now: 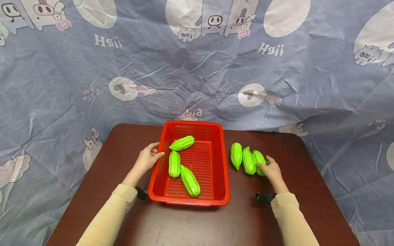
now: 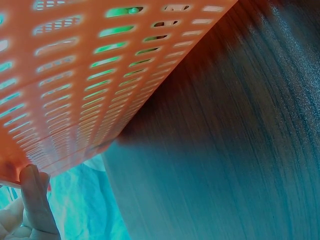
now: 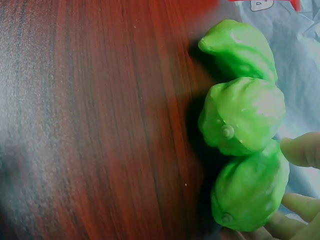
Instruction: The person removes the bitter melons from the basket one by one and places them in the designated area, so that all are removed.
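Note:
My left hand (image 1: 147, 158) grips the left rim of a red plastic basket (image 1: 226, 177), thumb over the edge and fingers outside. In the left wrist view, a fingertip (image 2: 31, 175) touches the underside of the rim. Three green bitter melons lie in the basket: one at the back (image 1: 182, 143), one at the left (image 1: 174, 164), one nearer the front (image 1: 190, 181). On the table to the right, my right hand (image 1: 273, 171) holds the rightmost bitter melon (image 3: 250, 192) between thumb and fingers. Beside it lie a middle bitter melon (image 3: 242, 116) and a left one (image 3: 242, 47).
The dark brown wooden table (image 1: 191, 225) carries the basket and the loose melons. Behind it hangs a wrinkled blue-grey cloth (image 1: 191, 75) printed with cartoon figures. Dark straps with cameras (image 1: 264, 197) sit at the wrists, below the light sleeves.

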Available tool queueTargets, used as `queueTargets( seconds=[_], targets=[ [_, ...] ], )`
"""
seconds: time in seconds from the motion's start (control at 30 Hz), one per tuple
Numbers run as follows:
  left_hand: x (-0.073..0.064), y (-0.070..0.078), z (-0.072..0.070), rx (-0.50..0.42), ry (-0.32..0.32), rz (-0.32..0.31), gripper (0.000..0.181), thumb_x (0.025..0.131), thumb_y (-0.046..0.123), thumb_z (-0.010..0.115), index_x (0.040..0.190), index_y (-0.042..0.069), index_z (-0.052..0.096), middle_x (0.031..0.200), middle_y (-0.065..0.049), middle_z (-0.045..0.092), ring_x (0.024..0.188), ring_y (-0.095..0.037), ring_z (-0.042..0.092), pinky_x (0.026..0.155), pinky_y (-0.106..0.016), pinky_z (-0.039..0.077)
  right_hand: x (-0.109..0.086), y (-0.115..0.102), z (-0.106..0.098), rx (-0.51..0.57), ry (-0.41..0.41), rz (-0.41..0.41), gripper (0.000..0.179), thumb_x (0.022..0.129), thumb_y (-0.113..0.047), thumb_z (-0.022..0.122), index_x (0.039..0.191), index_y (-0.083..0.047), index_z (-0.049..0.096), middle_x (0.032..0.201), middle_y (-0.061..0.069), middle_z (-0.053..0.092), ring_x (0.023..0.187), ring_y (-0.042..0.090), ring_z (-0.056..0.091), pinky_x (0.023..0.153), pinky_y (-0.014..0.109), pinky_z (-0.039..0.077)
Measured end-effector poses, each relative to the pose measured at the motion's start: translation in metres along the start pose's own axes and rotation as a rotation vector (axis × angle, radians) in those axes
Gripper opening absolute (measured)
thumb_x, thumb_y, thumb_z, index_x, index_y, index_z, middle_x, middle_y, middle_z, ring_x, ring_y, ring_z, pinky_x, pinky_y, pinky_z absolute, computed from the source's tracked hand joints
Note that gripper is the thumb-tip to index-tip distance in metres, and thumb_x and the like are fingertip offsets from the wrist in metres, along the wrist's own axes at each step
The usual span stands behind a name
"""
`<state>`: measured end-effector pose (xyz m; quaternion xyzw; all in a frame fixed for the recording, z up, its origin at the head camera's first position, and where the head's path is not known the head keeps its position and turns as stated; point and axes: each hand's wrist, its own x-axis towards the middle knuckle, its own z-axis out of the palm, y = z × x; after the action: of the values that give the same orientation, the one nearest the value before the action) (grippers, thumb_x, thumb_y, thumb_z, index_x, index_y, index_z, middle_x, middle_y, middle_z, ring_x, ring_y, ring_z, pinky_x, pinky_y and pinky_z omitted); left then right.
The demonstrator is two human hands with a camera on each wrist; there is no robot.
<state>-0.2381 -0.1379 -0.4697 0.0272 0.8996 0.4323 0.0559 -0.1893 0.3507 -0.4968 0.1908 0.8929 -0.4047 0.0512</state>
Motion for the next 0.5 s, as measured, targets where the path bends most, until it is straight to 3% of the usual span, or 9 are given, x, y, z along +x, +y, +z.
queueTargets(
  seconds=[0.23, 0.5],
  targets=[
    [0.001, 0.001, 0.000, 0.004, 0.002, -0.013, 0.060, 0.094, 0.020, 0.069, 0.146, 0.002, 0.044, 0.108, -0.019, 0.062, 0.097, -0.029, 0.064, 0.077, -0.038, 0.058, -0.003, -0.005, -0.009, 0.048, 0.008, 0.012, 0.074, 0.098, -0.023, 0.056, 0.152, 0.010, 0.019, 0.150, 0.037, 0.032, 0.138, 0.049, 0.034, 0.109, 0.056, 0.037],
    [0.002, -0.001, 0.000, 0.002, -0.002, -0.017, 0.060, 0.094, 0.020, 0.069, 0.146, 0.002, 0.045, 0.107, -0.019, 0.062, 0.097, -0.029, 0.063, 0.076, -0.037, 0.058, -0.006, -0.013, -0.018, 0.033, 0.039, -0.030, 0.071, 0.098, -0.025, 0.057, 0.151, 0.009, 0.025, 0.149, 0.035, 0.035, 0.138, 0.049, 0.035, 0.107, 0.056, 0.039]
  ],
)
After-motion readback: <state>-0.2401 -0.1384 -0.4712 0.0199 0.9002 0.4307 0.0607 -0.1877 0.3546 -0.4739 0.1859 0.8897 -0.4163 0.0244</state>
